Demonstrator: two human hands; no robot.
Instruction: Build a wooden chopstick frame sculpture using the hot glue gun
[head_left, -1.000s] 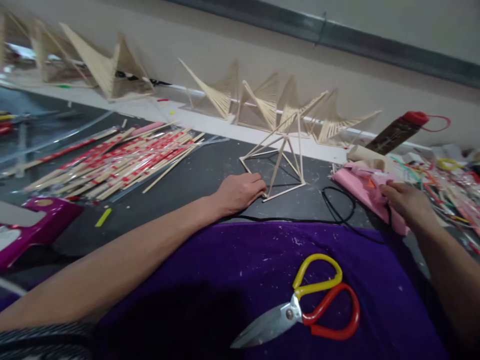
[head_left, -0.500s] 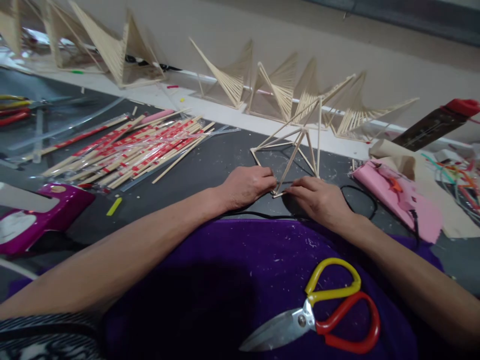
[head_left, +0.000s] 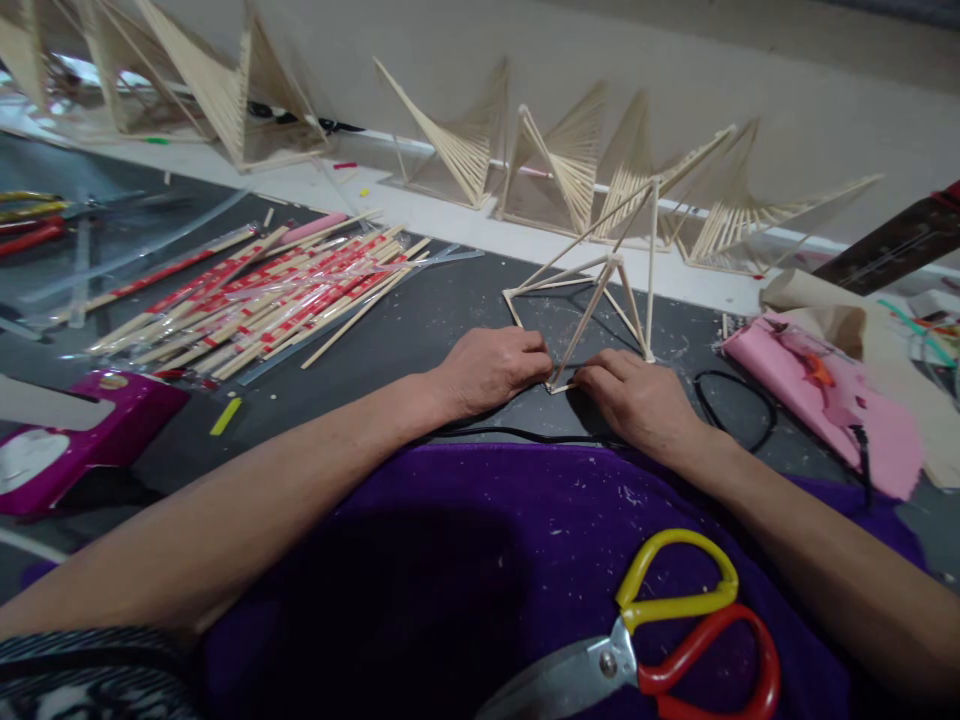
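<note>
A frame of thin wooden sticks (head_left: 594, 300) stands on the dark table in front of me, its near corner between my two hands. My left hand (head_left: 499, 372) is closed at the left of that corner, fingertips against the frame's lower left stick. With fingers curled, my right hand (head_left: 634, 395) grips the near base stick just right of the corner. Both hands rest on the tabletop. Scissors (head_left: 626, 640) with one yellow and one red handle lie on the purple cloth (head_left: 465, 490) nearest to me.
Wrapped chopsticks (head_left: 277, 295) lie in a pile on the left, beyond a purple device (head_left: 142, 425). Several finished stick models (head_left: 555, 170) line the wall. At right are a pink cloth-like piece (head_left: 825, 400), a dark bottle (head_left: 889, 240) and a black cord (head_left: 739, 410).
The view has shifted slightly, so things at the right sit farther right. Both hands keep their places at the frame's near corner.
</note>
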